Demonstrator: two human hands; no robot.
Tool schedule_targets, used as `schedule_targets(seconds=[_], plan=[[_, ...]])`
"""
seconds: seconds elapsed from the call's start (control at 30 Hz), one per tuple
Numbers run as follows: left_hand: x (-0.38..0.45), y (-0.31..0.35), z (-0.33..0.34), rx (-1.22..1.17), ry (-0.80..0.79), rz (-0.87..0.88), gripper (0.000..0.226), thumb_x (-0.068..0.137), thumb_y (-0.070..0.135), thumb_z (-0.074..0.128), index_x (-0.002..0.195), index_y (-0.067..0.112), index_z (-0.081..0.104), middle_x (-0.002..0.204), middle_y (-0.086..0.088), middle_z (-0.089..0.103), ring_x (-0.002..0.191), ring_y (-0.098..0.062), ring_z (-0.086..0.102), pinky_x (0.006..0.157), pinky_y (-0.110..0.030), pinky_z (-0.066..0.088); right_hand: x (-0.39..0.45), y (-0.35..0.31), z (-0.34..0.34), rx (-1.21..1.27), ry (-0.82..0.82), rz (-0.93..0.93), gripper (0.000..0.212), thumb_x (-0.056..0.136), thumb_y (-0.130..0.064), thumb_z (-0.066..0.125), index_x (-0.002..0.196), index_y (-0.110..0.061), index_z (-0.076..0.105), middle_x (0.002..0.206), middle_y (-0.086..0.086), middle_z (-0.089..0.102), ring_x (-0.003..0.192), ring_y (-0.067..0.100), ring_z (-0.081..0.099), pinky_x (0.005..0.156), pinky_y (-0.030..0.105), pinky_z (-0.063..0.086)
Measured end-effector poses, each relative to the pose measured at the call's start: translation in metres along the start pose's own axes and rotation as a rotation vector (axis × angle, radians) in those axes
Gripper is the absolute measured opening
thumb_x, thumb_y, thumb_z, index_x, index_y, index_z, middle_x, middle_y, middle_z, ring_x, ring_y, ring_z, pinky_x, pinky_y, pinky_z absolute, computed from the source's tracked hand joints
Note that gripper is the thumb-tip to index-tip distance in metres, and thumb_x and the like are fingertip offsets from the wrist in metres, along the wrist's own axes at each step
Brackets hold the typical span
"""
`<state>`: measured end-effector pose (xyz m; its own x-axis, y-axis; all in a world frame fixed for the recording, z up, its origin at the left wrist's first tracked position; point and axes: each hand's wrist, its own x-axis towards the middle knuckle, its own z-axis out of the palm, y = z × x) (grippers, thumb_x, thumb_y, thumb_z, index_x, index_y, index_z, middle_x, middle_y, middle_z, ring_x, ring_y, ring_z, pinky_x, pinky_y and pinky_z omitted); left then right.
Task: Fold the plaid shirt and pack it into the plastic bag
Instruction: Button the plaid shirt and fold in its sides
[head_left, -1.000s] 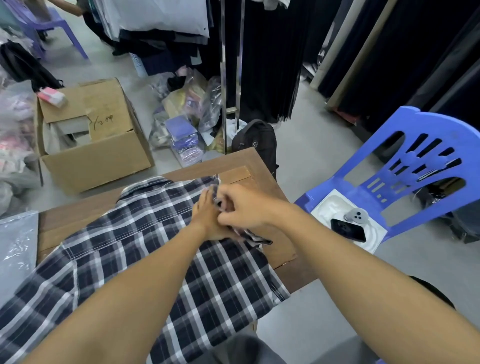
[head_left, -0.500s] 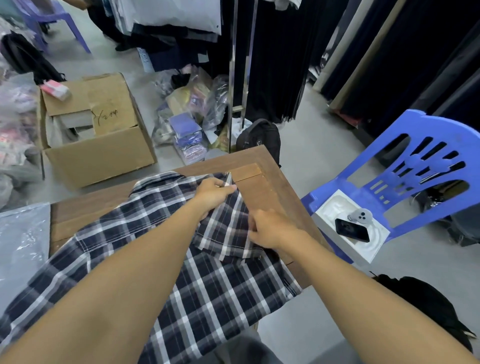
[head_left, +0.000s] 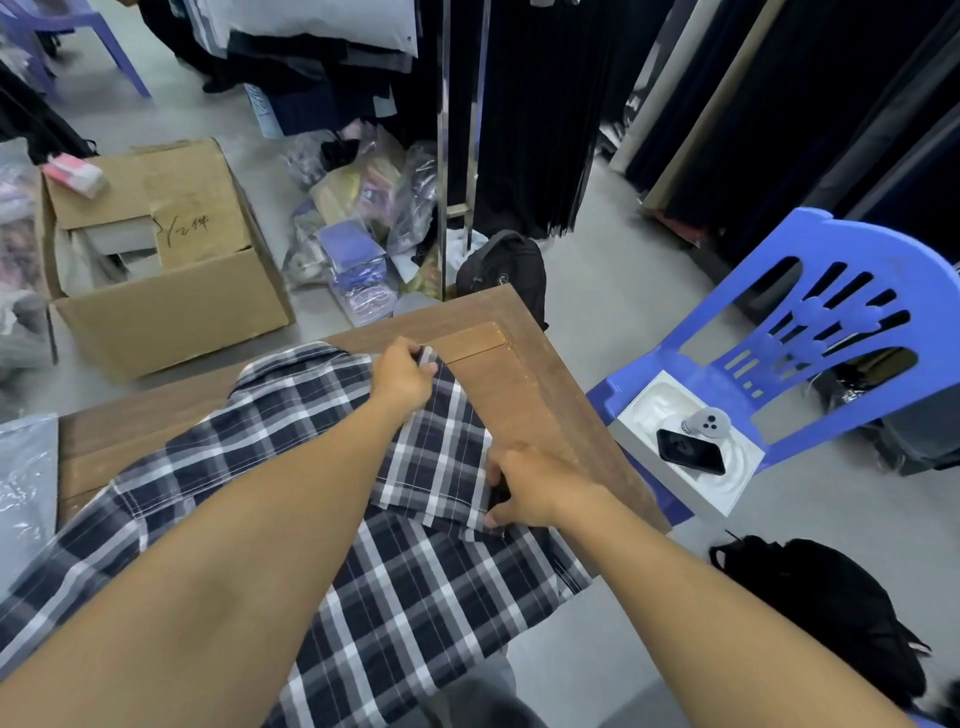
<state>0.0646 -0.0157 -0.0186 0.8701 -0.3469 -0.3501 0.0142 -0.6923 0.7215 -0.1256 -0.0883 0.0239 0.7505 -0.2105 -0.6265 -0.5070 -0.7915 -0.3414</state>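
Across the wooden worktop (head_left: 524, 374) the plaid shirt (head_left: 405, 582) is spread, its near hem hanging over the edge. At the right, a blue chair (head_left: 831, 312) is crowded against the worktop. A cardboard box (head_left: 171, 306) is seen far left, a plastic bag (head_left: 26, 483) at the left edge. The folded-in sleeve is pinched by the left hand (head_left: 402, 374) at its far end and by the right hand (head_left: 530, 486) at its near end.

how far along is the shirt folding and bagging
Early. The plaid shirt lies spread on the wooden table. In hand: left hand and right hand fold its right sleeve inward. Left: the remaining folds, then packing; the plastic bag lies untouched at the table's left.
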Motion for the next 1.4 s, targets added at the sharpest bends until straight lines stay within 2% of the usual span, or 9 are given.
schedule_targets(seconds=[0.1, 0.2, 0.33, 0.5, 0.63, 0.77, 0.97, 1.23, 1.4], plan=[[-0.034, -0.005, -0.004, 0.469, 0.183, 0.418, 0.050, 0.097, 0.037, 0.056, 0.137, 0.008, 0.046, 0.137, -0.012, 0.048, 0.124, -0.029, 0.047, 0.103, -0.042, 0.044, 0.012, 0.005, -0.010, 0.172, 0.059, 0.016, 0.021, 0.089, -0.037, 0.074, 0.091, -0.019, 0.064, 0.091, -0.002, 0.066, 0.083, 0.016, 0.061, 0.072, 0.033, 0.052], [-0.069, -0.038, 0.005, 0.743, 0.035, 0.748, 0.066, 0.100, 0.056, 0.034, 0.146, 0.009, 0.042, 0.155, -0.014, 0.037, 0.144, -0.032, 0.032, 0.117, -0.045, 0.029, 0.027, 0.012, -0.018, 0.291, 0.219, 0.064, 0.014, 0.096, -0.026, 0.062, 0.084, -0.022, 0.057, 0.089, -0.001, 0.065, 0.085, 0.018, 0.061, 0.077, 0.034, 0.053], [-0.075, -0.080, 0.017, 0.860, -0.180, 0.680, 0.086, 0.096, 0.071, 0.009, 0.158, 0.014, -0.010, 0.165, -0.012, -0.016, 0.152, -0.027, -0.020, 0.125, -0.046, -0.003, 0.048, 0.021, -0.014, 0.366, 0.262, 0.124, 0.009, 0.097, -0.027, 0.061, 0.103, -0.020, 0.060, 0.105, 0.000, 0.065, 0.099, 0.020, 0.062, 0.091, 0.038, 0.054], [-0.073, -0.082, 0.016, 0.849, -0.212, 0.660, 0.085, 0.097, 0.070, 0.011, 0.157, 0.015, -0.015, 0.163, -0.009, -0.022, 0.150, -0.024, -0.025, 0.124, -0.045, -0.008, 0.058, 0.015, -0.012, 0.439, 0.264, 0.134, 0.023, 0.096, -0.039, 0.063, 0.110, -0.021, 0.058, 0.102, -0.002, 0.066, 0.096, 0.019, 0.065, 0.085, 0.038, 0.056], [-0.073, -0.072, 0.006, 0.674, -0.212, 0.635, 0.073, 0.103, 0.049, 0.026, 0.159, 0.009, 0.001, 0.168, -0.009, -0.004, 0.154, -0.022, -0.009, 0.124, -0.036, -0.007, 0.067, -0.005, -0.019, 0.466, 0.305, 0.065, 0.044, 0.099, -0.038, 0.060, 0.136, -0.015, 0.052, 0.103, -0.002, 0.066, 0.101, 0.020, 0.065, 0.089, 0.040, 0.054], [-0.069, -0.065, -0.011, 0.632, -0.074, 0.673, 0.063, 0.103, 0.042, 0.034, 0.155, 0.007, 0.025, 0.162, -0.009, 0.024, 0.151, -0.023, 0.016, 0.123, -0.035, 0.006, 0.085, -0.019, -0.020, 0.476, 0.214, 0.071, 0.004, 0.097, -0.021, 0.063, 0.096, -0.023, 0.060, 0.093, 0.000, 0.069, 0.091, 0.022, 0.069, 0.085, 0.039, 0.057], [-0.055, -0.067, -0.027, 0.696, -0.051, 0.530, 0.078, 0.100, 0.061, 0.021, 0.158, 0.011, 0.014, 0.167, -0.010, 0.010, 0.154, -0.027, 0.003, 0.125, -0.041, -0.002, 0.092, 0.009, -0.057, 0.604, 0.407, 0.167, 0.011, 0.097, -0.017, 0.057, 0.089, -0.022, 0.062, 0.100, 0.003, 0.069, 0.087, 0.021, 0.064, 0.081, 0.036, 0.053], [-0.058, -0.084, -0.054, 0.647, -0.044, 0.376, 0.076, 0.100, 0.062, 0.021, 0.159, 0.015, 0.010, 0.168, -0.008, 0.004, 0.155, -0.025, -0.001, 0.125, -0.042, -0.001, 0.102, 0.024, -0.089, 0.117, 0.332, 0.243, 0.043, 0.095, -0.036, 0.062, 0.128, -0.010, 0.054, 0.129, 0.013, 0.056, 0.112, 0.033, 0.056, 0.086, 0.038, 0.049], [-0.073, -0.120, -0.113, 0.566, 0.207, 0.175, 0.056, 0.103, 0.046, 0.034, 0.147, 0.012, 0.037, 0.150, -0.008, 0.039, 0.139, -0.026, 0.033, 0.115, -0.042, 0.030, 0.111, -0.071, -0.079, -0.152, 0.434, -0.122, 0.049, 0.098, -0.032, 0.056, 0.143, -0.015, 0.047, 0.147, 0.013, 0.044, 0.137, 0.036, 0.035, 0.110, 0.049, 0.038]])
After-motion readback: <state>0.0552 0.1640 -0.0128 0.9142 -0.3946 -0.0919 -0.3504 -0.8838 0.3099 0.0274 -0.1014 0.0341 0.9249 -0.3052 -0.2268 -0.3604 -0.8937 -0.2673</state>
